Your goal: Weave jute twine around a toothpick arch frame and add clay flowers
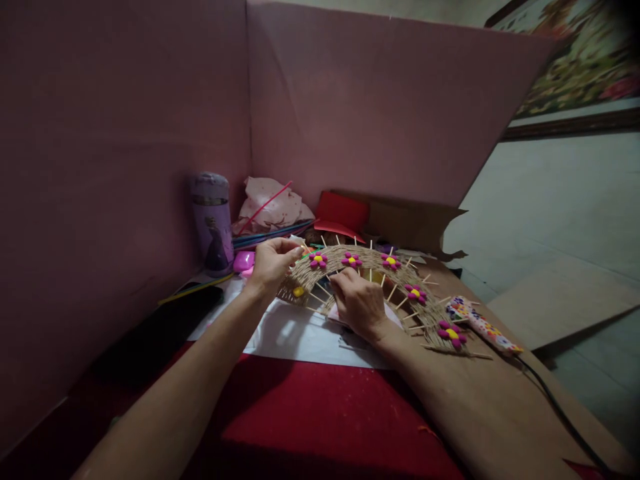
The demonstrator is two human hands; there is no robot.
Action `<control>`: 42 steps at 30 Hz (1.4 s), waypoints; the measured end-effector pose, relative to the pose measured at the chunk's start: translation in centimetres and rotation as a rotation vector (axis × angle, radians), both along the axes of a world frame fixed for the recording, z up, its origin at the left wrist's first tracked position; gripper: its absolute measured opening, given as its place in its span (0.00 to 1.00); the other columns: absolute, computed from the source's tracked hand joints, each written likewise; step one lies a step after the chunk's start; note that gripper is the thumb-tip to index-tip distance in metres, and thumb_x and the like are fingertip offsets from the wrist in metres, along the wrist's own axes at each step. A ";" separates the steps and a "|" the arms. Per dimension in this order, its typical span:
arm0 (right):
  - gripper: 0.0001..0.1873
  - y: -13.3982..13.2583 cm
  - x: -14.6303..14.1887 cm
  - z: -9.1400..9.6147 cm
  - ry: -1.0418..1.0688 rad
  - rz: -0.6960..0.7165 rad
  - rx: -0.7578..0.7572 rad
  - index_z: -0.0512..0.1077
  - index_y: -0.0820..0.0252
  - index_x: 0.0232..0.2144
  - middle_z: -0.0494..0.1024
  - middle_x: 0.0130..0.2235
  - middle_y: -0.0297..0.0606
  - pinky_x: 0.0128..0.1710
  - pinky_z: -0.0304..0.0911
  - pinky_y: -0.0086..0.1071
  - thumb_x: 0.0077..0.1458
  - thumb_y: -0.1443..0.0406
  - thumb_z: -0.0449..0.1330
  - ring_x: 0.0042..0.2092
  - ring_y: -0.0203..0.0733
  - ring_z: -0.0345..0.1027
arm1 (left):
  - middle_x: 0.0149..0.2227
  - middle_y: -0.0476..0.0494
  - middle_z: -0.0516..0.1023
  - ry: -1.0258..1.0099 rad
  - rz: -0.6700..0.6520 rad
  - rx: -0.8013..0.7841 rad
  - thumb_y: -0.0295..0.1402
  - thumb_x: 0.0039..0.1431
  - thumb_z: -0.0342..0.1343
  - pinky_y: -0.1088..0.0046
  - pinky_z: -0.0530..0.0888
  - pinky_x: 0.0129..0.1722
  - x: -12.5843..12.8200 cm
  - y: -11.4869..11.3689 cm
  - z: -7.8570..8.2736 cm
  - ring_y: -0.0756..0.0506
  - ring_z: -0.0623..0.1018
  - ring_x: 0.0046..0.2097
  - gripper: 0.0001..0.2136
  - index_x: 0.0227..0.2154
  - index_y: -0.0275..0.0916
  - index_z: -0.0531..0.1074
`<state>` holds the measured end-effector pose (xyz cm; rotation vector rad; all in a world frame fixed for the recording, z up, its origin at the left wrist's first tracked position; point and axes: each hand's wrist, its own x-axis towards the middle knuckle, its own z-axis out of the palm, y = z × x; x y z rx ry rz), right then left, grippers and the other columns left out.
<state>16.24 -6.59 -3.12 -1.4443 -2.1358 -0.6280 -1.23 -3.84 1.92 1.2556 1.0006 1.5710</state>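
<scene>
Fingers of your left hand are closed in a pinch on the left end of the arch of woven tan twine. The arch is ribbed with thin wooden sticks and lies on a white sheet over the red cloth. Your right hand sits palm down at the arch's inner edge, its fingers curled onto the weave near the middle. Whether they grip a strand or only press, you cannot tell from here.

Count five pink flowers with yellow centres along the arch: three across the top, two down the right leg. One purple lidded bottle stands to the left against the pink cardboard wall. One flower-patterned glue gun lies just beside the arch's right end, its black cord trailing toward you.

Both forearms reach forward from the bottom edge, the left one straight, the right wrist bent inward.
</scene>
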 end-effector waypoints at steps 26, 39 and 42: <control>0.09 0.0 0.1 -0.1 0.028 0.054 -0.021 0.71 0.60 0.30 0.74 0.31 0.36 0.26 0.44 0.31 0.57 0.66 0.51 0.30 0.35 0.64 | 0.15 0.51 0.69 0.382 0.018 0.040 0.29 0.33 0.64 0.78 0.59 0.19 -1.2 -1.4 -0.6 0.53 0.64 0.19 0.05 0.14 0.37 0.73; 0.10 0.0 0.1 -0.2 0.046 0.060 -0.028 0.72 0.59 0.31 0.75 0.31 0.37 0.27 0.44 0.31 0.58 0.67 0.51 0.31 0.36 0.65 | 0.21 0.46 0.75 0.503 0.135 0.092 0.34 0.38 0.63 0.76 0.63 0.24 -3.4 -2.6 -2.7 0.50 0.69 0.24 0.06 0.21 0.37 0.77; 0.10 0.0 0.1 -0.2 0.054 0.063 -0.027 0.72 0.60 0.31 0.75 0.31 0.37 0.26 0.44 0.31 0.58 0.67 0.51 0.31 0.36 0.65 | 0.21 0.46 0.75 0.487 0.084 0.053 0.31 0.37 0.63 0.76 0.64 0.25 -3.0 -3.5 -2.8 0.49 0.70 0.24 0.04 0.20 0.38 0.76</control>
